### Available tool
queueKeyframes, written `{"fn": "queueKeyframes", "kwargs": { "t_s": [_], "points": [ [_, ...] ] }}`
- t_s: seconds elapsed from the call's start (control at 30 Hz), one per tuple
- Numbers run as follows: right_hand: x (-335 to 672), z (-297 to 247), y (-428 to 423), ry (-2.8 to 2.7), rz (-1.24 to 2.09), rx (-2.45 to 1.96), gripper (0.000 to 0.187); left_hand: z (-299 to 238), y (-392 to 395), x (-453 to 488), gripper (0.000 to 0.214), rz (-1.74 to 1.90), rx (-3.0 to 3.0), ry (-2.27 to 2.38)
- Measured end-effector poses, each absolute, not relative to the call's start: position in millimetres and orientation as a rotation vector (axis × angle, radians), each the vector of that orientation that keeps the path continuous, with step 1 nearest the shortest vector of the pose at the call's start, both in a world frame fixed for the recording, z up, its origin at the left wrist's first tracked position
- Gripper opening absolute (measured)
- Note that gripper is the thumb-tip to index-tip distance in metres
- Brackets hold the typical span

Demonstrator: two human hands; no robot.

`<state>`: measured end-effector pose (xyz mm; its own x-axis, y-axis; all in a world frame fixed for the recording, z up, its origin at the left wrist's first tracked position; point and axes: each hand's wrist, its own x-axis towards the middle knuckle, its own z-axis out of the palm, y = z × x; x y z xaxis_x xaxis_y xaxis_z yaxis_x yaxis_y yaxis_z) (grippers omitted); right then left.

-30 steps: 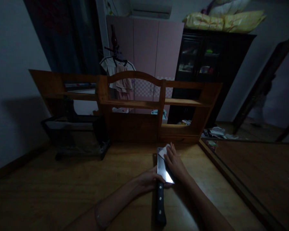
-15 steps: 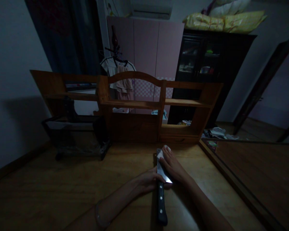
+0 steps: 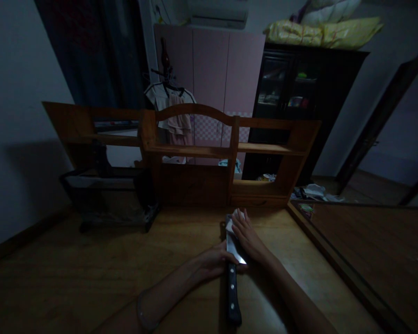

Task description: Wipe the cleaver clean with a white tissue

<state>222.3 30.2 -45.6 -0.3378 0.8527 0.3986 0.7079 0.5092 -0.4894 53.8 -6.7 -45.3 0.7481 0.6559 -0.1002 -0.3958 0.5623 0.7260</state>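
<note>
A cleaver (image 3: 232, 246) with a broad shiny blade and a black riveted handle points away from me above the wooden surface. My left hand (image 3: 216, 260) grips it where blade meets handle, the thumb on top and fingers underneath. On the far part of the blade lies a white cloth or tissue (image 3: 231, 224). My right hand (image 3: 248, 235) presses that white piece against the metal, its fingers wrapped partly over it. The far end of the blade is partly covered by the cloth and fingers.
A wooden shelf unit (image 3: 195, 149) stands along the far edge of the wooden surface (image 3: 181, 227). At the left sits a dark-framed glass tank (image 3: 107, 197). A raised wooden edge (image 3: 320, 241) runs along the right side.
My right hand has shifted slightly on the blade with the white cloth, its fingers now a little more spread. The left hand and cleaver stay nearly in place.
</note>
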Motion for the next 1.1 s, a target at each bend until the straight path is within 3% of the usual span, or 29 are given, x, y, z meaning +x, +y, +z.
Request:
{"fn": "queueKeyframes", "kwargs": {
  "t_s": [0.37, 1.1],
  "points": [
    [221.2, -46.8, 32.1, -2.042, 0.278, -1.244, 0.049, -45.8, -6.3, 51.4, 0.077, 0.591, 0.802, 0.376],
    [223.3, -52.0, 32.8, -2.051, 0.198, -1.296, 0.048, -41.2, -9.3, 51.1, 0.072, 0.593, 0.821, 0.363]
  ]
}}
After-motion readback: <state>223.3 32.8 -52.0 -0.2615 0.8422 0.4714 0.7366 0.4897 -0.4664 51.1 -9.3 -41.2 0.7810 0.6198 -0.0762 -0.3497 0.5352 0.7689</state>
